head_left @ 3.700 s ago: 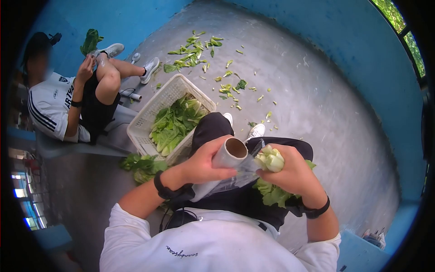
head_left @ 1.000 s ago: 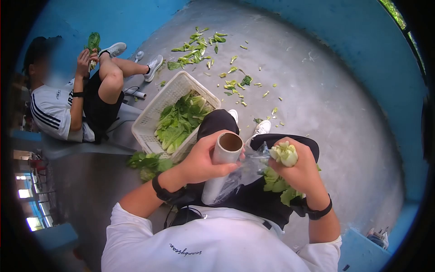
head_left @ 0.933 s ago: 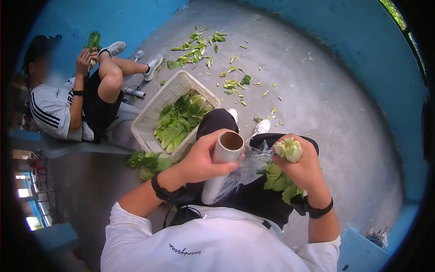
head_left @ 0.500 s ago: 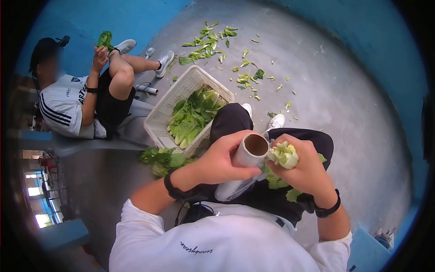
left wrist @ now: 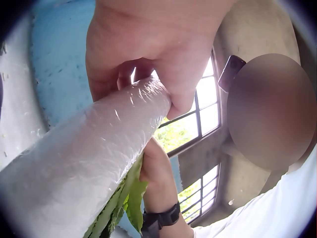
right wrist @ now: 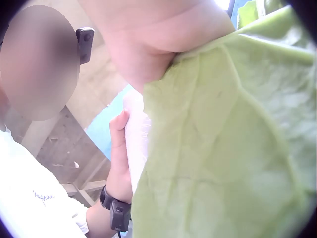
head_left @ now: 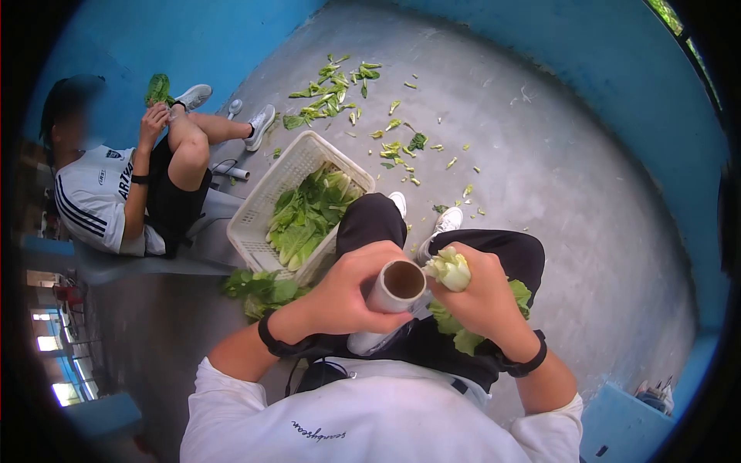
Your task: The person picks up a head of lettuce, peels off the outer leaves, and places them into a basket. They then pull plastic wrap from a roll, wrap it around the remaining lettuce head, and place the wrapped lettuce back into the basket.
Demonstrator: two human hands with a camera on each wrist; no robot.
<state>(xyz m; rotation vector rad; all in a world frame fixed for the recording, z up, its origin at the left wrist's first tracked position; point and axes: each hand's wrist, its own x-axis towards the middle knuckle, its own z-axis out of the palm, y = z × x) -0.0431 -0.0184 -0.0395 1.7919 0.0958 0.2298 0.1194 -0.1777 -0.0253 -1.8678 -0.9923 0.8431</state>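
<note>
My left hand (head_left: pixel 351 292) grips the upper end of a roll of cling film (left wrist: pixel 84 153), fingers and thumb wrapped round it. The roll's brown cardboard core faces up in the head view. Close beside it, my right hand (head_left: pixel 488 297) holds a head of leafy greens (head_left: pixel 450 268) around its stalks. The pale cut base pokes out between thumb and fingers near the roll's rim, while the leaves (right wrist: pixel 218 144) hang below the hand. Both hands are over my lap. In the left wrist view, the wound film looks shiny and wrinkled.
A white plastic basket (head_left: pixel 253 197) with leafy greens (head_left: pixel 305 220) stands at my left knee. More greens (head_left: pixel 262 293) lie beside it. Leaf scraps (head_left: pixel 328 92) are scattered over the grey floor. Another person (head_left: pixel 116 185) sits at the left, holding a leafy vegetable (head_left: pixel 158 89).
My right hand has moved left with the greens, up to the roll. The film stretched between the hands a second ago is now mostly out of sight. Both grips stay.
</note>
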